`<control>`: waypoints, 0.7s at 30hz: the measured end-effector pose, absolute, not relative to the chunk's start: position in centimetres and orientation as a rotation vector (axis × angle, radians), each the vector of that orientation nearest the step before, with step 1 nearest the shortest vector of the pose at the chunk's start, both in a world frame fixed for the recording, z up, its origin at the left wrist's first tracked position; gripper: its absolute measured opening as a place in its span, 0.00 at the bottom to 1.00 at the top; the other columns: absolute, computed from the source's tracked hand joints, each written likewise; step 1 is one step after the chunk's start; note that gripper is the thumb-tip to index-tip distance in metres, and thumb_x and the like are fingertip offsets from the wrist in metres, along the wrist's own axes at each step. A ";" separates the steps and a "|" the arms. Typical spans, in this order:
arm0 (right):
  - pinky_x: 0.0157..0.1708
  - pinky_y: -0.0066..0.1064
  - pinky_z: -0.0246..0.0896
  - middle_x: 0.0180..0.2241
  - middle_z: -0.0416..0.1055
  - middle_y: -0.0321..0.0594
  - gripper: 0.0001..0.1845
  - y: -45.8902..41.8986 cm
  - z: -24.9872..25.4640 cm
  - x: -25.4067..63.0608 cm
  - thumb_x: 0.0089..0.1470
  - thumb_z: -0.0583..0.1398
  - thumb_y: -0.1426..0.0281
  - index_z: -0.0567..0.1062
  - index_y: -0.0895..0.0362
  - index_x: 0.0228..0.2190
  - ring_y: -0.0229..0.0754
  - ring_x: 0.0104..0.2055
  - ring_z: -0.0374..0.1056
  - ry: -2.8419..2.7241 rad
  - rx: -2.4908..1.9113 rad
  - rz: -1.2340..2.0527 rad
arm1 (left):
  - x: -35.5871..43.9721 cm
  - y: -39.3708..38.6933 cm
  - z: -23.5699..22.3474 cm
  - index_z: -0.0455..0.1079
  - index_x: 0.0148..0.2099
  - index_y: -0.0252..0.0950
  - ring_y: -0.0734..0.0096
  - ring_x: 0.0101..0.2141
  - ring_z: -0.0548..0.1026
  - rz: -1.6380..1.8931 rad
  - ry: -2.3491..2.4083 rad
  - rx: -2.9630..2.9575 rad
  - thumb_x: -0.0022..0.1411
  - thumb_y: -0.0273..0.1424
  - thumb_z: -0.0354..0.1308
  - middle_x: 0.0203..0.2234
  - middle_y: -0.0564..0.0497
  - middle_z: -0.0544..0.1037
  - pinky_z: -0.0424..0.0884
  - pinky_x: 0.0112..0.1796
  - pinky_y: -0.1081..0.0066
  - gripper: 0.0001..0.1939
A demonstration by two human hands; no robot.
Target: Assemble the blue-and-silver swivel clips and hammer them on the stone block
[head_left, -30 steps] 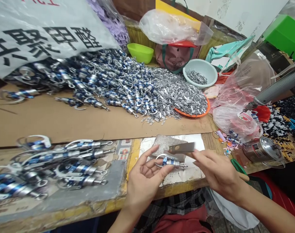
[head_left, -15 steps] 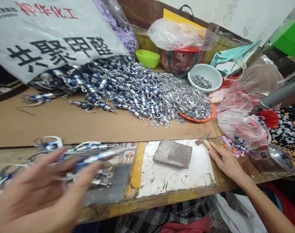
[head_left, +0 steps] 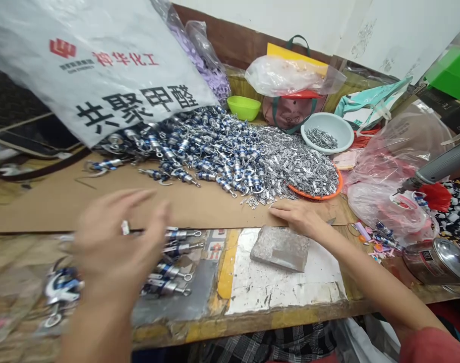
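Observation:
My left hand [head_left: 112, 247], blurred by motion, hovers over the left of the bench with thumb and fingers apart. Beneath and beside it lie several silver-and-blue metal fittings [head_left: 171, 272] with ring ends and hooks. A small white bit shows by its palm; I cannot tell what it belongs to. My right hand [head_left: 296, 217] stretches its fingers to the left on the cardboard, by loose small metal plates [head_left: 252, 201] at the foot of their heap. Under my right forearm, a knife blade tip [head_left: 331, 221] peeks out. A flat stone block [head_left: 279, 248] rests on white paper [head_left: 248, 292].
A big heap of the fittings [head_left: 199, 146] spills from a white sack [head_left: 139, 65]. Behind stand a green bowl [head_left: 244, 107] and a pale blue basin [head_left: 343, 133]. At right are a grey power screwdriver [head_left: 442, 164], plastic bags and a lidded metal pot [head_left: 422, 264].
My right hand has let go of the wooden-handled knife and moved left to the metal plates. My left hand has moved up and right over the fittings. The view has shifted left.

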State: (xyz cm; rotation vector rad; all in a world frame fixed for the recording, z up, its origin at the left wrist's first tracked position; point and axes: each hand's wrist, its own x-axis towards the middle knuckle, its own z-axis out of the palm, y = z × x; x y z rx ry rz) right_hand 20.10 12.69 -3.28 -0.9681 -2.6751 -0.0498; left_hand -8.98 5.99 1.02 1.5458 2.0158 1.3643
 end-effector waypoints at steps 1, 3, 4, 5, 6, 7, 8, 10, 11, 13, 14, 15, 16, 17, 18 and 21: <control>0.39 0.32 0.63 0.39 0.73 0.40 0.13 13.1 -3.7 19.5 0.57 0.52 0.77 0.74 0.53 0.39 0.38 0.40 0.67 -2.706 -0.935 -0.044 | -8.3 7.6 1.1 0.69 0.44 0.40 0.53 0.53 0.66 1.197 2.071 1.858 0.59 0.36 0.47 0.44 0.50 0.74 0.61 0.52 0.57 0.14; 0.39 0.33 0.61 0.38 0.72 0.42 0.11 13.5 -4.2 18.8 0.58 0.53 0.76 0.73 0.55 0.38 0.39 0.39 0.66 -2.750 -0.896 -0.050 | -7.3 11.2 0.7 0.72 0.40 0.36 0.54 0.48 0.69 0.748 1.944 2.239 0.58 0.30 0.45 0.42 0.45 0.75 0.62 0.50 0.59 0.15; 0.38 0.33 0.61 0.37 0.72 0.43 0.11 13.6 -4.4 18.6 0.58 0.52 0.76 0.73 0.56 0.38 0.39 0.39 0.65 -2.764 -0.891 -0.061 | -7.0 13.0 0.3 0.73 0.37 0.37 0.52 0.48 0.68 0.675 1.924 2.269 0.55 0.27 0.47 0.42 0.44 0.74 0.63 0.48 0.58 0.14; 0.38 0.33 0.60 0.37 0.72 0.43 0.11 13.7 -4.5 18.4 0.58 0.52 0.77 0.73 0.57 0.37 0.40 0.38 0.65 -2.775 -0.893 -0.075 | -6.7 14.5 -0.1 0.73 0.36 0.37 0.49 0.47 0.67 0.615 1.917 2.288 0.52 0.25 0.49 0.43 0.42 0.74 0.64 0.46 0.56 0.13; 0.37 0.33 0.60 0.36 0.71 0.44 0.11 13.8 -4.6 18.3 0.59 0.51 0.77 0.73 0.58 0.37 0.40 0.38 0.64 -2.781 -0.900 -0.092 | -6.6 15.7 -0.4 0.74 0.34 0.37 0.47 0.46 0.67 0.560 1.912 2.298 0.49 0.24 0.50 0.40 0.41 0.74 0.64 0.44 0.56 0.13; 0.37 0.33 0.59 0.36 0.71 0.45 0.11 13.8 -4.7 18.2 0.59 0.51 0.77 0.73 0.59 0.37 0.40 0.37 0.64 -2.785 -0.913 -0.111 | -6.5 16.6 -0.8 0.74 0.33 0.38 0.46 0.45 0.67 0.520 1.908 2.305 0.47 0.23 0.51 0.38 0.41 0.73 0.64 0.42 0.55 0.12; 0.36 0.33 0.58 0.36 0.70 0.45 0.12 13.9 -4.8 18.1 0.59 0.50 0.77 0.73 0.59 0.37 0.41 0.37 0.63 -2.784 -0.931 -0.131 | -6.4 17.1 -1.0 0.73 0.31 0.38 0.45 0.44 0.67 0.488 1.903 2.310 0.46 0.23 0.52 0.35 0.41 0.73 0.64 0.41 0.54 0.11; 0.35 0.34 0.57 0.36 0.69 0.46 0.12 14.2 -5.0 17.8 0.60 0.50 0.76 0.73 0.60 0.37 0.41 0.37 0.61 -2.778 -0.973 -0.162 | -6.5 17.2 -1.3 0.73 0.29 0.37 0.43 0.42 0.67 0.453 1.892 2.316 0.46 0.23 0.53 0.30 0.41 0.71 0.64 0.40 0.53 0.09; 0.35 0.34 0.56 0.35 0.69 0.46 0.12 14.3 -5.1 17.7 0.60 0.50 0.76 0.73 0.60 0.36 0.41 0.36 0.61 -2.773 -0.995 -0.172 | -6.5 17.0 -1.4 0.72 0.28 0.37 0.41 0.42 0.66 0.449 1.885 2.318 0.46 0.24 0.53 0.29 0.40 0.71 0.63 0.40 0.52 0.08; 0.35 0.33 0.55 0.35 0.68 0.46 0.12 14.4 -5.1 17.5 0.60 0.50 0.77 0.73 0.60 0.36 0.42 0.36 0.60 -2.768 -1.031 -0.173 | -6.7 16.2 -1.6 0.71 0.26 0.37 0.38 0.43 0.66 0.452 1.868 2.321 0.45 0.25 0.56 0.31 0.39 0.70 0.62 0.39 0.50 0.04; 0.35 0.33 0.55 0.35 0.68 0.46 0.12 14.5 -5.1 17.4 0.60 0.50 0.77 0.73 0.60 0.36 0.42 0.36 0.60 -2.770 -1.041 -0.166 | -6.8 15.8 -1.7 0.71 0.25 0.37 0.38 0.43 0.66 0.453 1.856 2.322 0.44 0.27 0.57 0.32 0.39 0.71 0.62 0.39 0.50 0.02; 0.35 0.33 0.55 0.35 0.68 0.46 0.12 14.4 -5.0 17.4 0.60 0.50 0.78 0.73 0.60 0.35 0.42 0.36 0.59 -2.774 -1.044 -0.154 | -6.8 15.5 -1.9 0.70 0.24 0.37 0.39 0.42 0.67 0.454 1.841 2.321 0.43 0.28 0.59 0.32 0.39 0.71 0.62 0.39 0.51 0.01; 0.35 0.33 0.55 0.35 0.68 0.46 0.12 14.4 -4.9 17.4 0.59 0.50 0.78 0.73 0.60 0.35 0.42 0.36 0.59 -2.780 -1.042 -0.139 | -6.8 15.2 -2.1 0.69 0.23 0.37 0.42 0.40 0.68 0.455 1.821 2.315 0.43 0.29 0.60 0.30 0.40 0.72 0.63 0.38 0.53 0.02; 0.34 0.33 0.54 0.34 0.68 0.46 0.11 14.3 -4.7 17.4 0.59 0.50 0.79 0.73 0.60 0.35 0.42 0.36 0.59 -2.787 -1.038 -0.121 | -6.8 15.0 -2.3 0.69 0.23 0.38 0.46 0.36 0.70 0.459 1.804 2.303 0.44 0.30 0.60 0.27 0.42 0.73 0.64 0.36 0.55 0.03; 0.34 0.32 0.54 0.34 0.68 0.46 0.11 14.3 -4.6 17.3 0.58 0.51 0.79 0.73 0.60 0.34 0.42 0.36 0.59 -2.792 -1.035 -0.102 | -6.7 14.8 -2.4 0.69 0.23 0.38 0.50 0.32 0.71 0.471 1.788 2.286 0.45 0.31 0.59 0.24 0.44 0.73 0.65 0.34 0.57 0.03; 0.32 0.33 0.54 0.33 0.68 0.46 0.11 14.2 -4.3 17.2 0.56 0.52 0.82 0.72 0.62 0.33 0.42 0.34 0.59 -2.768 -1.053 -0.041 | -6.2 14.0 -2.0 0.71 0.24 0.38 0.58 0.25 0.71 0.582 1.747 2.236 0.47 0.33 0.58 0.18 0.47 0.72 0.66 0.30 0.61 0.05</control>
